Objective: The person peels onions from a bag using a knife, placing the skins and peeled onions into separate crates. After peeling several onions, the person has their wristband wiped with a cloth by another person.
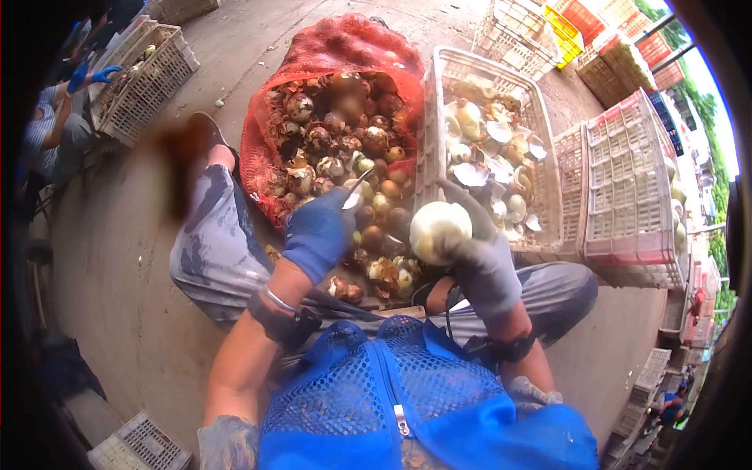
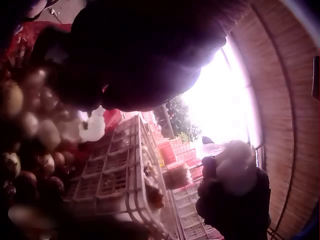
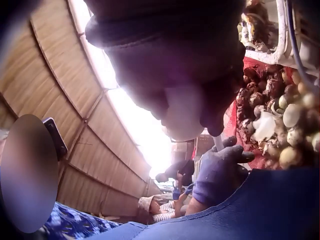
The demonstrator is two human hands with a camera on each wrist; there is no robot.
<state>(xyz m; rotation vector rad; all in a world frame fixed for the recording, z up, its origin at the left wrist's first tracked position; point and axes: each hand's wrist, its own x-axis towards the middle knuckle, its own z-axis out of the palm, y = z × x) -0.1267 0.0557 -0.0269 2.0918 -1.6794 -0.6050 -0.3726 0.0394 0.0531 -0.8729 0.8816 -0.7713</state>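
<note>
My left hand (image 1: pixel 317 233), in a blue glove, grips a small knife (image 1: pixel 359 183) whose blade points up and to the right. A white piece of onion layer (image 1: pixel 352 200) shows beside its fingers. To the right, my right hand (image 1: pixel 489 266) in a grey glove holds a large, pale peeled onion (image 1: pixel 439 231), thumb and fingers around it. The same onion (image 3: pixel 184 115) hangs under the dark right hand in the right wrist view. Below and ahead of both hands, onions with brown skins (image 1: pixel 329 141) spill from a red mesh bag (image 1: pixel 333 43).
Right of the bag stands a white plastic crate (image 1: pixel 552 172) with white onion layers (image 1: pixel 501 133) in it. More crates (image 1: pixel 627 188) are stacked farther right. At the far left another person (image 1: pixel 59 129) sits by a crate (image 1: pixel 153 90). My bent legs (image 1: pixel 211 243) flank the onions.
</note>
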